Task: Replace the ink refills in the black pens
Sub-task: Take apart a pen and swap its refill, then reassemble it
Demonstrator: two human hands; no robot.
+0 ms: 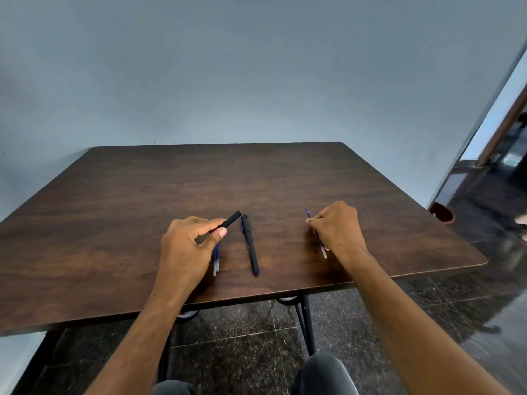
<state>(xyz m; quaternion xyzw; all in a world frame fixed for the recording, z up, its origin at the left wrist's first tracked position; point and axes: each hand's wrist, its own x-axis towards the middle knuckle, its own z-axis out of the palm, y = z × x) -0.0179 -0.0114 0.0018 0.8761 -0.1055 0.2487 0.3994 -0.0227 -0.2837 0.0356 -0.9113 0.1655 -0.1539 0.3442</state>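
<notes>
My left hand [185, 246] grips a black pen barrel [232, 219] that points up and to the right, just above the dark wooden table [114, 201]. Under that hand lie two blue-and-clear ink refills [216, 263], partly hidden by my fingers. A second black pen [249, 243] with its cap on lies flat between my hands. My right hand [338, 232] is closed around another blue ink refill [308, 213], low over the table; the tip pokes out past my fingers and the clear end shows near my wrist.
The table's front edge [256, 295] runs close to my knees [322, 374]. A blue-grey wall stands behind the table. On the right there is a doorway, and a dark red pot [441, 212] sits on the floor beside the table corner.
</notes>
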